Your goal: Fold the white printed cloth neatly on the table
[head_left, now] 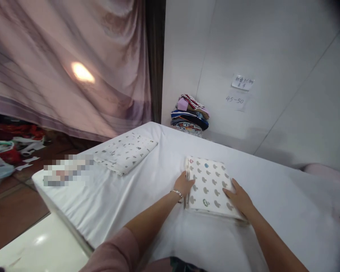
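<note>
Folded patterned cloth (209, 187) lies flat on the white table (147, 196), long axis running away from the person. Left hand (183, 186) touches its left edge, apparently uncurled; right hand (239, 198) rests flat, fingers spread, on its near-right corner. Both hands equally near.

Two hands on the white table (147, 181): left hand (183, 185), right hand (239, 198). Two folded cloths lie there, one mushroom-print cloth (208, 181) and one small-print cloth (126, 152) farther left. One pile of mixed folded fabrics (190, 115) at the wall, one paper note (243, 82) above, one bracelet (177, 193).
</note>
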The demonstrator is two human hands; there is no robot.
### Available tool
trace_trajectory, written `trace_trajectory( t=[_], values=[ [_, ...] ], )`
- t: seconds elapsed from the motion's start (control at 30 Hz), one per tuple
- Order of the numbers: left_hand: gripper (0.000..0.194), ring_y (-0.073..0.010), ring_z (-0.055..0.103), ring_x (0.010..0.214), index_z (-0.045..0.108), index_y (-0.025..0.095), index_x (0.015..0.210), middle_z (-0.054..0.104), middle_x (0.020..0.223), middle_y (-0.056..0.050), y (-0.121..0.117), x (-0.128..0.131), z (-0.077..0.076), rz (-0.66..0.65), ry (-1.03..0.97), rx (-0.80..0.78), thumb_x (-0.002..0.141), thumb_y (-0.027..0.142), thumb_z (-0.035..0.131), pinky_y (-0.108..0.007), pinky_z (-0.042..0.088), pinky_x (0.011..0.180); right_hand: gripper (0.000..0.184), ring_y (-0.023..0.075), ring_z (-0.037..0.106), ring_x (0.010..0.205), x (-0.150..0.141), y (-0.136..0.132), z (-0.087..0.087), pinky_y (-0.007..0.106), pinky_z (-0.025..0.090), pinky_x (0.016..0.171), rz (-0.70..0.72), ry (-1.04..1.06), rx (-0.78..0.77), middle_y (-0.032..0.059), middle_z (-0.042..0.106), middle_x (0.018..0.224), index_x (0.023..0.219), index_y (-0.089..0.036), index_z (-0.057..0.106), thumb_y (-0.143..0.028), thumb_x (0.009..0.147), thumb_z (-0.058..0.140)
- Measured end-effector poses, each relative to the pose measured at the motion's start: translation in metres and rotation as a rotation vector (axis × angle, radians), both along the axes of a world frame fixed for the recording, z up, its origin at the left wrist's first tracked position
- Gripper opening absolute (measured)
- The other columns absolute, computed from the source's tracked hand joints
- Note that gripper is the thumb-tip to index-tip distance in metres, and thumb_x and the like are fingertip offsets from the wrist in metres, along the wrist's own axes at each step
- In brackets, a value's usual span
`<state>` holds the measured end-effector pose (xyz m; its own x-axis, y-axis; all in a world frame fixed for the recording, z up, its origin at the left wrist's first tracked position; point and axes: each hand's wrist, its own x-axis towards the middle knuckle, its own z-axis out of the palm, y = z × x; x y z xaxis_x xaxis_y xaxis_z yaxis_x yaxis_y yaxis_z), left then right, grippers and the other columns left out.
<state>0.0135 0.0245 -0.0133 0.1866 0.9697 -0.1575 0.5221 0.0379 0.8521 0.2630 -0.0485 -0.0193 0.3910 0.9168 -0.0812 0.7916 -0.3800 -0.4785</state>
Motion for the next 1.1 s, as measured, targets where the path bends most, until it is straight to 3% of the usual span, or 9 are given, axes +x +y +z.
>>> trace_trajectory(
  t=[0.07,0.23,0.33,0.43,0.6,0.77,0.9,1.1],
  values=[
    [0.042,-0.0204,0.058,0.094,0.048,0.018,0.113,0.060,0.108,-0.008,-0.001,0.001,-0.004,-0.027,-0.019,0.050,0.073,0.030,0.056,-0.027,0.041,0.079,0.071,0.0268,0.039,0.120,0.002,-0.007,0.000,0.038,0.034,0.097,0.009,-0.017,-0.008,0.0109,0.039,0.133,0.137,-0.017,0.025,-0.051,0.077,0.042],
    [0.036,-0.0198,0.059,0.089,0.051,0.019,0.111,0.064,0.100,-0.006,-0.009,0.001,-0.012,-0.112,0.036,0.126,0.077,0.033,0.049,-0.027,0.042,0.077,0.067,0.0237,0.052,0.104,0.003,-0.041,-0.007,0.036,0.041,0.089,0.015,-0.067,-0.050,0.0117,0.047,0.122,0.137,-0.019,0.025,-0.055,0.081,0.032],
    [0.037,-0.0200,0.058,0.089,0.050,0.019,0.113,0.064,0.099,-0.006,-0.014,0.001,-0.013,-0.092,0.065,0.152,0.079,0.034,0.047,-0.027,0.041,0.078,0.065,0.0269,0.043,0.116,-0.003,-0.046,-0.003,0.039,0.037,0.094,0.061,-0.190,-0.011,0.0133,0.042,0.128,0.134,-0.016,0.031,-0.054,0.082,0.031],
    [0.034,-0.0198,0.059,0.085,0.050,0.020,0.110,0.064,0.095,-0.006,-0.017,0.001,-0.014,-0.074,0.024,0.178,0.080,0.034,0.047,-0.028,0.042,0.075,0.060,0.0265,0.025,0.128,-0.019,-0.029,0.010,0.040,0.025,0.103,0.200,-0.306,0.127,0.0116,0.029,0.140,0.132,-0.015,0.035,-0.050,0.083,0.032],
    [0.032,-0.0158,0.058,0.077,0.048,0.018,0.105,0.060,0.096,-0.006,-0.019,0.000,-0.022,0.026,-0.041,0.222,0.076,0.030,0.053,-0.026,0.043,0.071,0.058,0.0233,0.011,0.133,-0.069,0.030,0.028,0.042,0.018,0.105,0.444,-0.294,0.301,0.0093,0.017,0.145,0.136,-0.015,0.026,-0.046,0.088,0.026],
    [0.004,-0.0142,0.054,0.071,0.050,0.019,0.079,0.057,0.073,-0.001,-0.016,-0.002,-0.023,-0.009,0.039,0.312,0.075,0.021,0.051,-0.026,0.041,0.069,0.058,0.0223,0.008,0.133,-0.109,0.073,0.011,0.045,0.009,0.106,0.556,-0.306,0.131,0.0069,0.016,0.146,0.137,-0.016,0.024,-0.048,0.089,0.021],
    [0.003,-0.0134,0.052,0.067,0.049,0.019,0.072,0.054,0.068,0.001,-0.014,-0.003,-0.023,-0.022,0.062,0.350,0.075,0.018,0.050,-0.025,0.039,0.067,0.060,0.0207,0.008,0.133,-0.112,0.080,-0.002,0.044,0.007,0.106,0.589,-0.270,0.069,0.0043,0.014,0.146,0.138,-0.017,0.023,-0.051,0.089,0.016],
    [0.002,-0.0138,0.052,0.070,0.050,0.019,0.074,0.055,0.070,0.000,-0.014,-0.003,-0.022,-0.033,0.071,0.320,0.076,0.019,0.050,-0.025,0.039,0.067,0.056,0.0183,0.009,0.133,-0.099,0.091,0.009,0.042,0.010,0.106,0.529,-0.144,0.067,0.0041,0.016,0.146,0.139,-0.019,0.018,-0.046,0.089,0.018]
  ],
)
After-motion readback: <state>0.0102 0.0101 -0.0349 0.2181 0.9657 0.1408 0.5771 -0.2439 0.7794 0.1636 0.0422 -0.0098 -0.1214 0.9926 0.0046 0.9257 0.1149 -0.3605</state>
